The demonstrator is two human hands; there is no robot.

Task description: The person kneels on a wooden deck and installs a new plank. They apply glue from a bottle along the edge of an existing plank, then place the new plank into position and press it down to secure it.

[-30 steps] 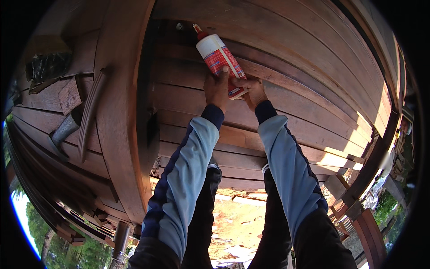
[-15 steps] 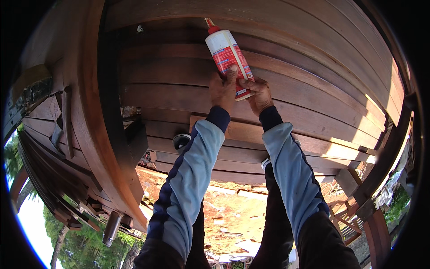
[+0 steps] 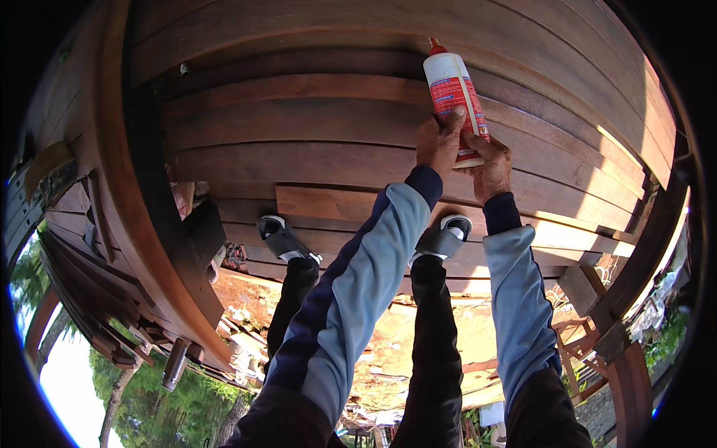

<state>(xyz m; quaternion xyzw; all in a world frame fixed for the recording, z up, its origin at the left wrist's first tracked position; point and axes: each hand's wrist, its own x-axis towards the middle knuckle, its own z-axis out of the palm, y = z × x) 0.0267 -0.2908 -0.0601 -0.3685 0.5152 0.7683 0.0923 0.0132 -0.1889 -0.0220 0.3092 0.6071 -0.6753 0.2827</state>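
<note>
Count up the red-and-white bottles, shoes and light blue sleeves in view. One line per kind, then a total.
Red-and-white bottle: 1
Shoes: 2 (left shoe, right shoe)
Light blue sleeves: 2 (left sleeve, right sleeve)
Total: 5

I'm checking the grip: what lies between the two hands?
The bottle: its lower end sits between left hand and right hand in the head view.
</note>
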